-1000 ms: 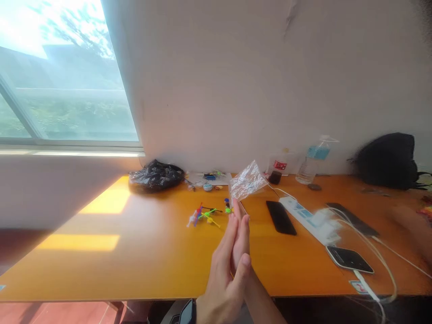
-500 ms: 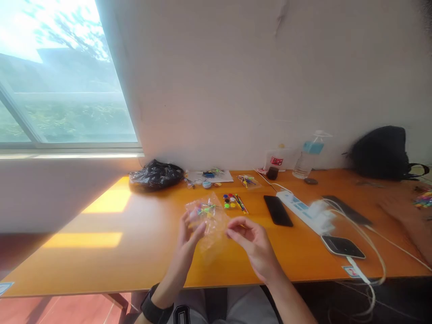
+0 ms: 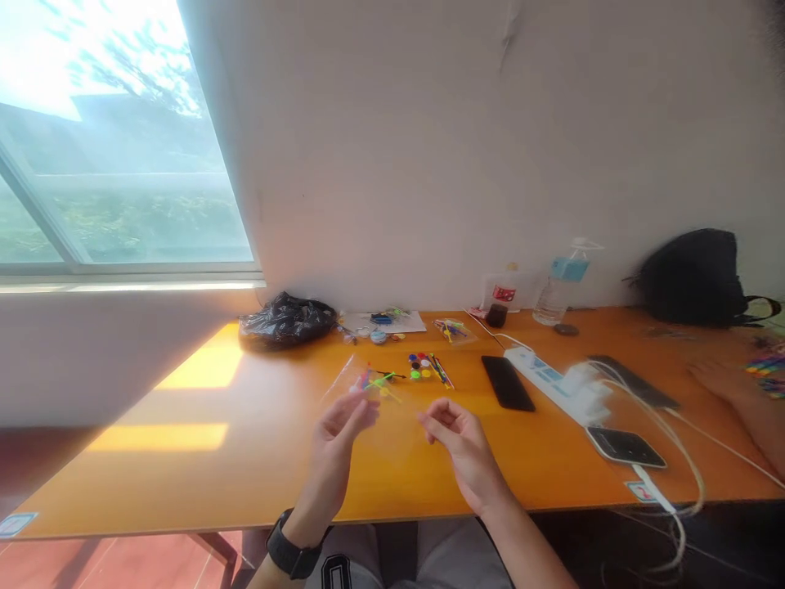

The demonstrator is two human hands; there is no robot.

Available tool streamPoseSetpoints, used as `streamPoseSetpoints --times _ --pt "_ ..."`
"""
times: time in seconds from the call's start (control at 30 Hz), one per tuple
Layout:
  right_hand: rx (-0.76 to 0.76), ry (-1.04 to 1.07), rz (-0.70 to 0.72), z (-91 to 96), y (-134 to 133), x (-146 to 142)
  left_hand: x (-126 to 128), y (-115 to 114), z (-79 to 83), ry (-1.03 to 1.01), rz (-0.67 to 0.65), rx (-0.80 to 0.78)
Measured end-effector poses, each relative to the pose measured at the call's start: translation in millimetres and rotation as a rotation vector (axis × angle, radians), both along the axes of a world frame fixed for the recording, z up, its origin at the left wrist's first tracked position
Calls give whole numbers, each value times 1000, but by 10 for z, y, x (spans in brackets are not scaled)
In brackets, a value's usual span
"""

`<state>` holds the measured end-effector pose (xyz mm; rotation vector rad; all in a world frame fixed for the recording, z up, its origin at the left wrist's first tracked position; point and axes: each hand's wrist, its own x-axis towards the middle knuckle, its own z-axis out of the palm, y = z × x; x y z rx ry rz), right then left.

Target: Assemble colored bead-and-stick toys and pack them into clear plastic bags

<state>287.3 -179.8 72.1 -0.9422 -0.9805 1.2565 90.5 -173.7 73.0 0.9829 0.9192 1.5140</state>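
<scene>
A clear plastic bag [image 3: 344, 376] is spread between my two hands above the table, its film very faint. Small bright plastic pieces [image 3: 383, 381], green, yellow, red and dark, show in its far part. My left hand [image 3: 342, 425] pinches the bag's near left side. Thumb and fingertips of my right hand [image 3: 457, 433] are pressed together at its right edge. Just beyond lie several colored round pieces [image 3: 419, 366], with thin colored sticks [image 3: 441, 370] beside them.
Right of my hands are a black phone [image 3: 507, 383], a white power strip [image 3: 540, 376] with cables and a white-edged device [image 3: 624, 447]. A black plastic bag [image 3: 287, 319] and a water bottle [image 3: 552, 298] stand behind. Another person's hand [image 3: 715, 380] rests far right.
The plastic bag has gone from crumpled to flatter and more stretched out. The small pieces in it are spread more clearly. My left hand has turned slightly; the right has shifted slightly.
</scene>
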Motion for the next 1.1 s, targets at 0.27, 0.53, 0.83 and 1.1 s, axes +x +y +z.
streamPoseSetpoints --times 0.27,0.53,0.83,1.1 --pt "-130 157 133 100 -56 71 6 -2 5 -77 75 53" --pt "-22 9 18 149 -47 126 -56 -13 98 -169 170 24" --pt "133 -214 11 259 -28 304 -263 51 117 193 -93 33" --pt "113 -200 -88 349 -60 388 -146 -47 187 347 82 181"
